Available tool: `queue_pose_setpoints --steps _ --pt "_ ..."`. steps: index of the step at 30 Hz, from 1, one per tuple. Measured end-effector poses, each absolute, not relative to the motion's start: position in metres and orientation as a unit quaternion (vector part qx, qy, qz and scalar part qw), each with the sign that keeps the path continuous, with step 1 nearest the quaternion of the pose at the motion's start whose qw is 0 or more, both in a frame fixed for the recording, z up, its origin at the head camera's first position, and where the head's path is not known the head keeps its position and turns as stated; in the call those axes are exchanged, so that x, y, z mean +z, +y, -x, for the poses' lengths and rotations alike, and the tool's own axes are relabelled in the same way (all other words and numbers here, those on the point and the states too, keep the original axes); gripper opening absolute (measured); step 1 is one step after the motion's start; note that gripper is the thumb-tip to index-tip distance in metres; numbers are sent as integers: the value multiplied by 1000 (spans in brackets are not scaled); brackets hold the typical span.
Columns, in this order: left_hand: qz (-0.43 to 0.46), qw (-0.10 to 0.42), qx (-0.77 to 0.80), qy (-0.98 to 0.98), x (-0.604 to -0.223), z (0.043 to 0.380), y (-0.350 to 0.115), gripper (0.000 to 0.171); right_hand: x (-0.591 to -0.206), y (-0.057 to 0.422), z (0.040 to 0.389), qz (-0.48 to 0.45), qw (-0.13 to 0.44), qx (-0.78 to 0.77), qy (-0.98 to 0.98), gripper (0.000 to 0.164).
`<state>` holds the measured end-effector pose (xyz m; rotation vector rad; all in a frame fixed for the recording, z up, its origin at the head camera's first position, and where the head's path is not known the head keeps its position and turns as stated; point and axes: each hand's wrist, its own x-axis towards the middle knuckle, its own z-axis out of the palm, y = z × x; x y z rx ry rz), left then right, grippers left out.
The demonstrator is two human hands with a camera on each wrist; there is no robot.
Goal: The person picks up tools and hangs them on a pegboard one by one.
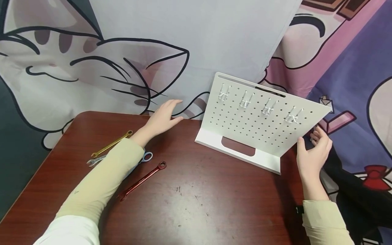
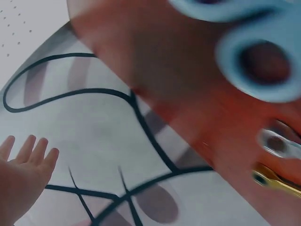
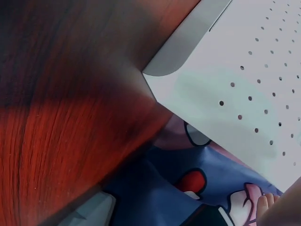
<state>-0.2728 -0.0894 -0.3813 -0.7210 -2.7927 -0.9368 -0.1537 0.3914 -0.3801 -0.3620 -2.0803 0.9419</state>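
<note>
A white pegboard (image 1: 245, 126) with a row of several clear hooks (image 1: 245, 100) stands tilted on its base at the back right of the table. My left hand (image 1: 162, 119) reaches over the table's back edge, left of the board, fingers extended and holding nothing. Just off the board's right edge, my right hand (image 1: 315, 153) has its thumb apart from loosely bent fingers, with nothing in it. In the right wrist view, only a few fingertips (image 3: 265, 205) show beside the board (image 3: 188, 94).
Under and around my left forearm lie a gold wrench (image 1: 111, 144), a silver wrench (image 1: 95, 161) and light-blue-handled scissors (image 1: 147, 157). A red wrench (image 1: 142, 180) lies nearer the middle of the brown table (image 1: 214, 204). A printed cloth (image 1: 171, 75) hangs behind.
</note>
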Motion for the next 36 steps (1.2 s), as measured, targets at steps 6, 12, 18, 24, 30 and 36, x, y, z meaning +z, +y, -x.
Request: queue_pose_setpoints --steps 6,12,18,24,30,36 --pt "241 39 -338 -909 -378 290 -60 66 -383 397 163 175 386 422 -801 52" --pt "244 23 -349 -905 -376 301 -31 65 -386 402 171 202 372 457 -782 52" --pt "246 23 -357 -901 -377 312 -8 66 -389 402 180 230 351 495 -761 52" --pt "226 10 -407 -885 -380 317 7 70 -393 399 189 245 335 512 -752 47" --pt "216 6 -466 -858 -383 318 18 63 -396 398 196 246 341 533 -735 22" --pt "204 7 -485 -851 -385 315 25 56 -397 398 199 247 351 546 -720 27"
